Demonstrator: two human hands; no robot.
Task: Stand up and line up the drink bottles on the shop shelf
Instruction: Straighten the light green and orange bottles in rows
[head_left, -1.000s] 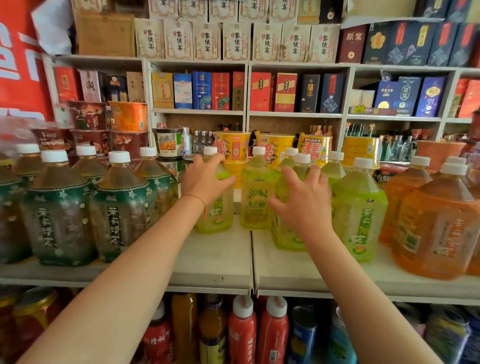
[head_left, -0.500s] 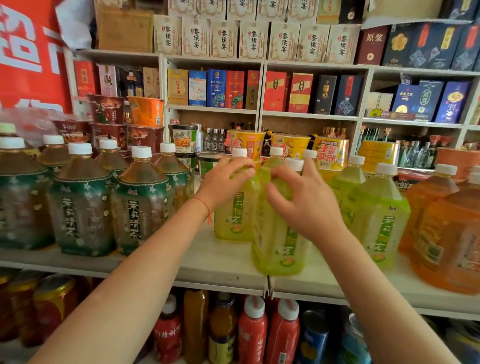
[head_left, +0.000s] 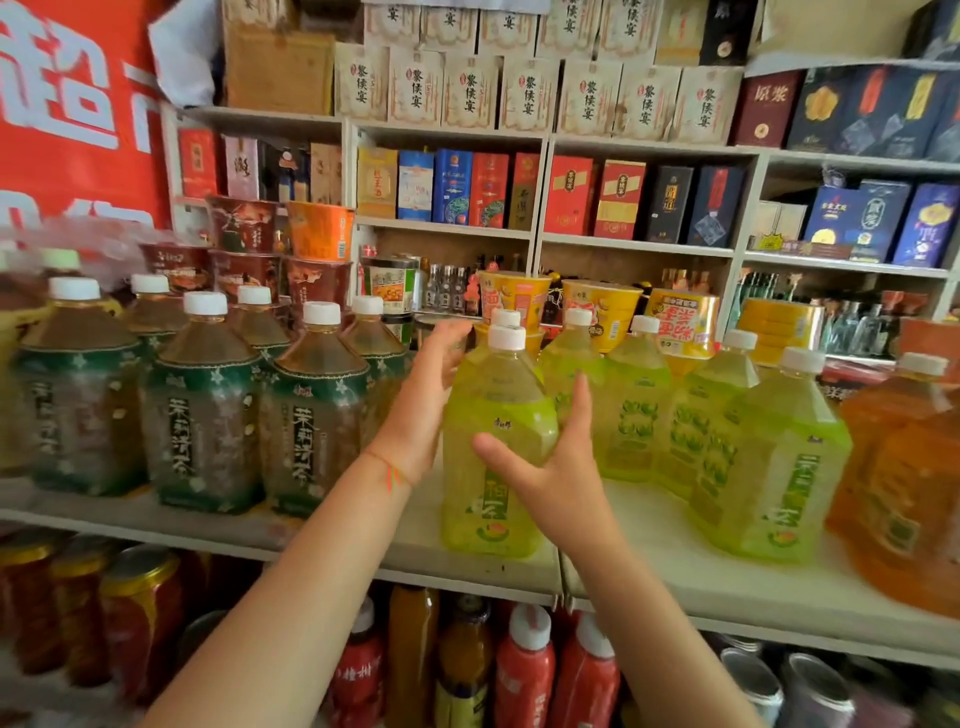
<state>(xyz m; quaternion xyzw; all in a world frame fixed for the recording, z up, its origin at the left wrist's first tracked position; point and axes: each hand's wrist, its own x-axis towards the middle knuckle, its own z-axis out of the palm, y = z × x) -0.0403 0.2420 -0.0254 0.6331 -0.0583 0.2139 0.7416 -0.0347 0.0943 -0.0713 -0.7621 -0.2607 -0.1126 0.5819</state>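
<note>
Full green bottle between our spread left hand and right hand: likely heavy, smooth-walled; we judge palm pressure on its broad label safest.

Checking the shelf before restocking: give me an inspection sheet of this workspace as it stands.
Surface: pale shelf board, front strip bare.
Job's things: yellow-green bottle upright at the front edge; more green bottles right, dark tea bottles left, orange bottles far right.
Clutter: noodle cups behind.
Hands: left hand and right hand flank the front bottle, fingers straight.
Cables: nothing seen.
Surroundings: boxed goods above, red bottles below.
</note>
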